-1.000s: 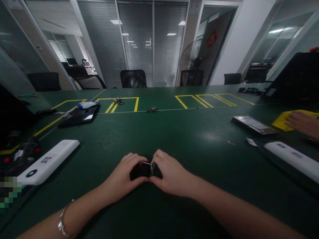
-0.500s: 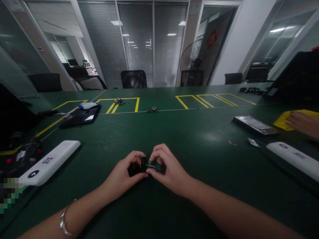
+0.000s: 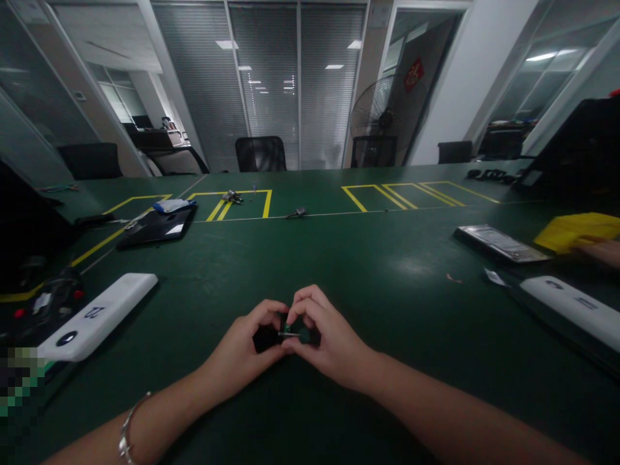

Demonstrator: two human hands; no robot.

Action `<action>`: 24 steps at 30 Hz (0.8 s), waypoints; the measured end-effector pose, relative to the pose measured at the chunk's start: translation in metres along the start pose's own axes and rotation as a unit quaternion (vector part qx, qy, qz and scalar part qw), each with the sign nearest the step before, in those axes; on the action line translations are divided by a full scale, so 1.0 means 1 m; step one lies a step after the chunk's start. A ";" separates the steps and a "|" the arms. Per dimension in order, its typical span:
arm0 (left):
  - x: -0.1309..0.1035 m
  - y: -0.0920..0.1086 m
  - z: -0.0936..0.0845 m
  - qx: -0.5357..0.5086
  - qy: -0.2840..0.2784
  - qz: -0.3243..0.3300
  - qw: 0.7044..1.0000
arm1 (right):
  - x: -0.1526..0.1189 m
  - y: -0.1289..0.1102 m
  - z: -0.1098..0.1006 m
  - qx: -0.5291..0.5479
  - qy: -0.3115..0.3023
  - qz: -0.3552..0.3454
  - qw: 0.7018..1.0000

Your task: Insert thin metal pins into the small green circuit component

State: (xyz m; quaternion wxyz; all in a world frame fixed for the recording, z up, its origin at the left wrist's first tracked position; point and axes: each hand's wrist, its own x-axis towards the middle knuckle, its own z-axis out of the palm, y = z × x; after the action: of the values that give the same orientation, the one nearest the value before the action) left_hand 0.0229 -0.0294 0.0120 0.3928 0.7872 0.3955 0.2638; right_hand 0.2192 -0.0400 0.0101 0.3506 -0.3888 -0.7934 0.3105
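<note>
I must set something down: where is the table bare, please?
The green table is bare between the left hand and the left white device, and from the right hand to the small dark plug. Crowded: around the yellow object.

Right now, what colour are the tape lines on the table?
The tape lines are yellow, best seen in the head view.
</note>
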 end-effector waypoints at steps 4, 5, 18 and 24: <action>0.000 0.000 -0.001 0.015 -0.004 -0.006 1.000 | -0.001 -0.001 0.000 -0.015 -0.004 0.000 1.000; 0.000 0.000 -0.002 0.011 -0.005 -0.005 1.000 | -0.001 -0.001 0.001 -0.018 -0.001 0.000 1.000; 0.001 -0.003 -0.004 -0.074 -0.004 -0.032 0.997 | -0.001 -0.005 -0.002 -0.056 -0.013 -0.011 0.998; 0.002 -0.008 -0.005 -0.060 -0.004 -0.031 0.998 | -0.001 -0.004 -0.002 -0.067 -0.010 -0.013 0.998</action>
State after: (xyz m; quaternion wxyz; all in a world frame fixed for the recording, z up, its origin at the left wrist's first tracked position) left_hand 0.0176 -0.0228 0.0086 0.4492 0.7501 0.4020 0.2720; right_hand 0.2197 -0.0427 0.0134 0.3199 -0.3978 -0.8211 0.2554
